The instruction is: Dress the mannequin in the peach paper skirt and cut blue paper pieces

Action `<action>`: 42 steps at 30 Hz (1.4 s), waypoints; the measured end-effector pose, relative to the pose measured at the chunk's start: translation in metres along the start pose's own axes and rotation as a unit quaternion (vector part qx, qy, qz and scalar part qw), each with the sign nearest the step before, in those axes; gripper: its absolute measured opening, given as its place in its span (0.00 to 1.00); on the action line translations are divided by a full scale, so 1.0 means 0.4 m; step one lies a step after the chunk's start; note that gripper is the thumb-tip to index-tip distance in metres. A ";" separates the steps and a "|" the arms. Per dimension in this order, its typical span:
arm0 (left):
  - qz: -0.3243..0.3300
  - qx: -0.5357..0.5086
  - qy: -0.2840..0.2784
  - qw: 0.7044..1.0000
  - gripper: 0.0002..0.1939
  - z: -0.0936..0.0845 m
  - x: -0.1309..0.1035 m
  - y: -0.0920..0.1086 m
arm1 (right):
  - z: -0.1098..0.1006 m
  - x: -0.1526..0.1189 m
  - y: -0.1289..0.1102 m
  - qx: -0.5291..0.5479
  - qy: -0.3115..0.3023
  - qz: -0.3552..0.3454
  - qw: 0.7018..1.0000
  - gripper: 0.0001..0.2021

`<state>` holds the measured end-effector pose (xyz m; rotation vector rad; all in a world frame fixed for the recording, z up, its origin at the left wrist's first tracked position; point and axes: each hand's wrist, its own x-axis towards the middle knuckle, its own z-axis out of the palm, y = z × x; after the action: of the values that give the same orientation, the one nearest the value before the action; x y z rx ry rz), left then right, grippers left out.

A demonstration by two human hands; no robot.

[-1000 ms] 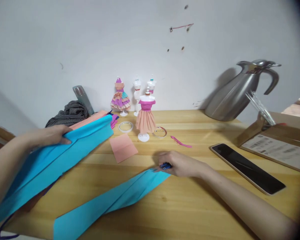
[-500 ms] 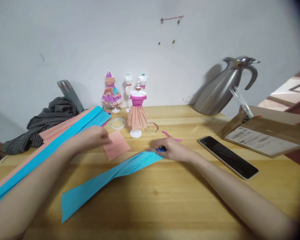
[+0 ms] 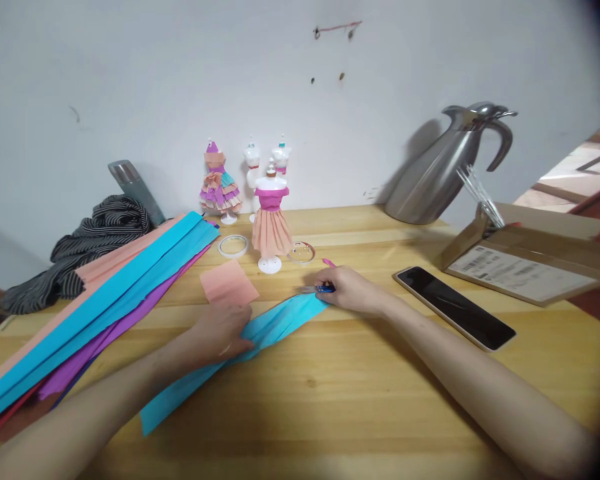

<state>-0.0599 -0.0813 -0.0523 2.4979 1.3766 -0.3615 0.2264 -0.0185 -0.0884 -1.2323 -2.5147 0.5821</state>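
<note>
A crinkled strip of blue crepe paper [image 3: 285, 325] lies slantwise across the table in front of me. My left hand [image 3: 223, 331] is on its middle part, thumb and curled fingers closing around the paper. At the strip's far right end, my right hand [image 3: 347, 288] is closed on small scissors [image 3: 325, 289] with blue handles; the blades point left, along the strip's upper edge. A square of peach crepe paper [image 3: 229, 281] lies just beyond my left fingers. Behind the hands stands a small white dress form [image 3: 270, 265] wearing a pink top and a pleated peach skirt.
Folded crepe paper [image 3: 145, 273] in several colours lies at left, beside a striped cloth [image 3: 115, 220]. Other small dress forms [image 3: 221, 190] and a tape roll [image 3: 233, 247] are behind. A phone [image 3: 455, 307], a cardboard box [image 3: 535, 260] and a steel jug [image 3: 435, 167] stand right.
My left hand has come down and right from beside the peach square onto the blue strip. The strip's near end has shifted slightly right and up. My right hand still holds the scissors.
</note>
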 end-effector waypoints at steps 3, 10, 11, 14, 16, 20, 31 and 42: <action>-0.006 0.010 0.020 1.000 0.06 0.010 -0.001 -0.014 | -0.010 -0.005 -0.013 0.006 -0.024 -0.007 1.000 0.08; -0.036 0.096 0.091 0.990 0.13 -0.081 0.008 -0.095 | -0.028 -0.012 -0.017 0.064 -0.028 0.019 0.997 0.08; -0.043 0.101 0.084 0.990 0.14 -0.093 0.017 -0.107 | -0.029 -0.012 -0.012 0.078 -0.024 0.021 0.996 0.08; -0.034 0.096 0.060 0.993 0.14 -0.097 0.056 -0.147 | -0.035 -0.011 0.011 0.116 -0.019 0.030 0.993 0.12; -0.049 0.088 0.075 0.992 0.14 -0.079 0.081 -0.173 | -0.037 -0.013 0.029 0.140 -0.028 0.030 0.989 0.15; -0.007 0.022 0.105 0.994 0.13 -0.044 0.107 -0.204 | -0.032 -0.015 0.049 0.193 -0.024 0.030 0.980 0.13; 0.034 -0.053 0.088 0.994 0.13 -0.041 0.111 -0.201 | 0.012 -0.001 0.025 0.041 -0.017 -0.033 0.998 0.09; 0.024 -0.061 0.078 0.995 0.15 -0.037 0.095 -0.236 | -0.041 -0.040 -0.012 0.129 -0.238 -0.019 0.963 0.04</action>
<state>-0.1191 0.0020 -0.0620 2.4978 1.3488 -0.0704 0.2395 -0.0302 -0.0730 -1.0382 -2.7037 1.2830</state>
